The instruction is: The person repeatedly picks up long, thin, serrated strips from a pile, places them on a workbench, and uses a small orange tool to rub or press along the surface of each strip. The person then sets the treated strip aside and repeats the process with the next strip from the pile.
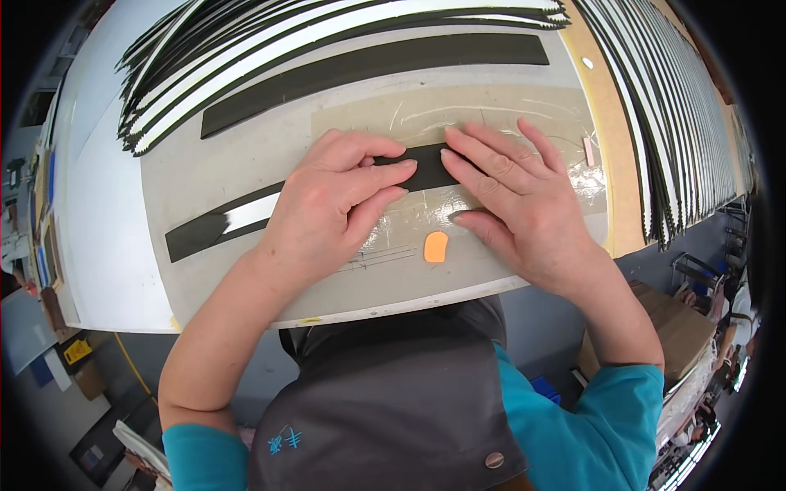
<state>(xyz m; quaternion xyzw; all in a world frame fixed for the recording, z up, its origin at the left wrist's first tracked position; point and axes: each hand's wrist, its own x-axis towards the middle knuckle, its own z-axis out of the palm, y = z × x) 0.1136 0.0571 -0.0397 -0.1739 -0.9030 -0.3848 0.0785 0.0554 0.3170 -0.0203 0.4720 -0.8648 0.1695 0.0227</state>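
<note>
A long black strip (214, 225) with a shiny patch lies across a beige work mat (205, 168). My left hand (332, 204) lies flat on the strip's middle, its fingers pointing right. My right hand (520, 200) presses down beside it, its fingertips on the strip's right end (434, 168), where glossy clear film covers the mat. The two hands' fingertips nearly meet. A small orange scraper (435, 246) rests on the mat just below and between my hands.
A second long black strip (377, 69) lies further back. Stacks of black-and-white strips fan across the back (327, 33) and down the right side (663, 114). A small pink piece (588, 150) sits at the right. The table's front edge (393, 307) runs near my apron.
</note>
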